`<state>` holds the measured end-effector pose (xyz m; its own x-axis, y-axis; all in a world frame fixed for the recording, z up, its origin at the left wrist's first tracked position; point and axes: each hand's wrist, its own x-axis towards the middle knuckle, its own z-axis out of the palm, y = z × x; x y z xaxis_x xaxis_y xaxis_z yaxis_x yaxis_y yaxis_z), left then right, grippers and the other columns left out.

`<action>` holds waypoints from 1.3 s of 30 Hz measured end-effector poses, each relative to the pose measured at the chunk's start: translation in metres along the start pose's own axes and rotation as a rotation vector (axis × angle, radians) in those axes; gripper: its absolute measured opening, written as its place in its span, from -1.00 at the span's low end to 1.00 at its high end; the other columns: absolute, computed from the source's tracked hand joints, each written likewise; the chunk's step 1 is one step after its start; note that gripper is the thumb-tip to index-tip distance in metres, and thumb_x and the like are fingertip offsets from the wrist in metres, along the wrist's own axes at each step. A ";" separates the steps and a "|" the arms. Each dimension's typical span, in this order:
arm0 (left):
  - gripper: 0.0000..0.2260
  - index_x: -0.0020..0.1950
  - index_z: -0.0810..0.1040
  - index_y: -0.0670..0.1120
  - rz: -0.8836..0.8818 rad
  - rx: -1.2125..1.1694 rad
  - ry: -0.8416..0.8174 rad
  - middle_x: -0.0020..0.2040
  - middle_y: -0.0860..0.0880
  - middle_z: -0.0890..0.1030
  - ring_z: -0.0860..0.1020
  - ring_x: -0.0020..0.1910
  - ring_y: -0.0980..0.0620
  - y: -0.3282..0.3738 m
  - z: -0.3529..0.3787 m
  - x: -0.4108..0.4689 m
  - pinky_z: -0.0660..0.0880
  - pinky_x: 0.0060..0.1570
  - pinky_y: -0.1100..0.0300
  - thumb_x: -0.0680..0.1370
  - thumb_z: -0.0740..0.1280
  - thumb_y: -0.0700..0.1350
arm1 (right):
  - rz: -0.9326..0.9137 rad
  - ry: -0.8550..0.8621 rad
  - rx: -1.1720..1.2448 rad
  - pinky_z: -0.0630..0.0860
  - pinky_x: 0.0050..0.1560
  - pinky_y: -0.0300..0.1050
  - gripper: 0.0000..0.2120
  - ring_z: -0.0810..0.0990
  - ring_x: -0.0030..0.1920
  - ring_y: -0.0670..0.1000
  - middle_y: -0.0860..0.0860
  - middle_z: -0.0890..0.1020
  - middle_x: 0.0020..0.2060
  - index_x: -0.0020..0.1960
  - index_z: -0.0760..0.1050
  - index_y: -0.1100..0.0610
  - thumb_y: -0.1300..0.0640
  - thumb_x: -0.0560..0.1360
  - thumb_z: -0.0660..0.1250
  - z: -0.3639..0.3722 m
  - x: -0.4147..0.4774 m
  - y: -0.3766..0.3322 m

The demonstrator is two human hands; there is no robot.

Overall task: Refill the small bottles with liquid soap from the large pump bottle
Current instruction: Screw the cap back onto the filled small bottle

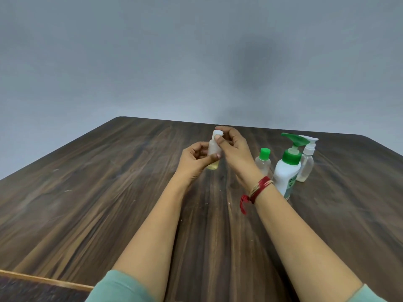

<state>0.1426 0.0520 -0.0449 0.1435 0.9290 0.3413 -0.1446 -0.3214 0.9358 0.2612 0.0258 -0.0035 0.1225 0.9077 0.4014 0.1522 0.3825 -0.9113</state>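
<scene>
Now left grip (197,159) curling round small bottle (212,150), holding it upright over dark wood-grain surface (104,192), right grip (235,147) pinching its white cap (217,133). Right of that grip: green-capped bottle (263,162), large pump bottle (286,172), clear spray bottle (307,167) standing close together. Plain grey wall (152,51) backing surface.

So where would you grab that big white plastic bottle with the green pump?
I'd grip the big white pump bottle round its body, under the green collar, from the near side. It stands upright, the spout overhangs its top, and a green-capped clear bottle and a clear spray bottle flank it.
</scene>
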 end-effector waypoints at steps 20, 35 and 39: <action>-0.73 0.20 0.53 -0.13 -0.180 0.517 0.509 0.10 -0.04 0.59 0.54 0.07 -0.03 -0.013 -0.055 0.009 0.47 0.10 0.06 0.53 0.39 -0.11 | 0.134 -0.076 -0.342 0.44 0.26 -0.12 -0.59 0.45 0.16 -0.05 0.05 0.43 0.25 0.38 0.35 0.06 0.09 0.56 0.34 0.010 -0.008 0.048; -0.67 0.30 0.45 -0.17 -0.295 0.571 0.483 0.22 -0.13 0.53 0.50 0.16 -0.10 -0.016 -0.059 0.010 0.47 0.14 -0.01 0.56 0.32 -0.13 | 0.167 -0.135 -0.383 0.41 0.33 -0.05 -0.47 0.40 0.30 0.01 0.08 0.37 0.34 0.47 0.23 0.05 0.10 0.56 0.34 0.011 -0.015 0.042; -0.67 0.31 0.42 -0.18 -0.325 0.575 0.464 0.24 -0.14 0.51 0.49 0.15 -0.10 -0.017 -0.060 0.013 0.46 0.12 0.01 0.57 0.31 -0.13 | 0.175 -0.141 -0.393 0.40 0.33 -0.05 -0.46 0.40 0.32 0.03 0.09 0.37 0.35 0.47 0.22 0.05 0.09 0.56 0.34 0.011 -0.016 0.041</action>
<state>0.0883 0.0804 -0.0619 -0.3478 0.9331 0.0913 0.3792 0.0509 0.9239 0.2548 0.0285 -0.0483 0.0491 0.9778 0.2035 0.5051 0.1514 -0.8497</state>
